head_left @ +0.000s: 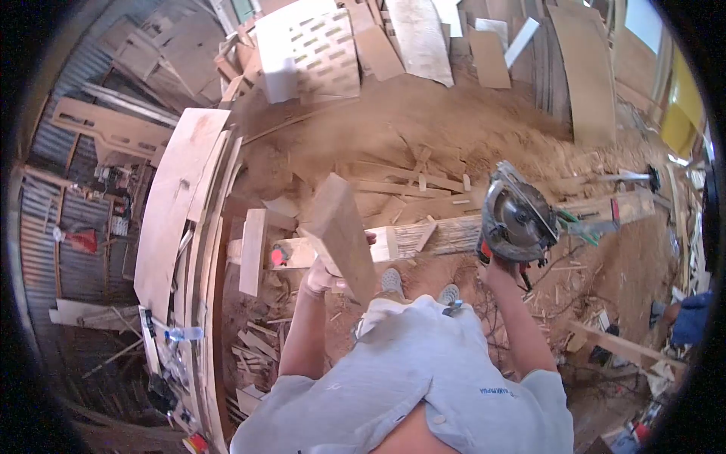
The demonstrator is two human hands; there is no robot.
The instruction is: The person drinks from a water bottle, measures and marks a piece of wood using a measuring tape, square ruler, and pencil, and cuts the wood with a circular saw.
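A thick wooden block point(340, 231) is raised in my left hand point(327, 278), whose fingers wrap round its lower part. On the other side, my right hand point(503, 271) grips a circular saw point(519, 216) from below, its round blade and guard facing up toward me. The saw's handle is partly hidden by the hand. Behind and beneath both, a long plank point(446, 236) lies across the low work area, with a short board point(253, 252) standing near its left end and a red object point(279, 256) beside that board.
Stacked long boards point(178, 204) rise at the left, with a plastic bottle point(184, 334) near them. Wood scraps and sawdust cover the ground. Sheets point(325, 49) lean at the back. Another person's blue clothing point(692, 318) shows at the right edge.
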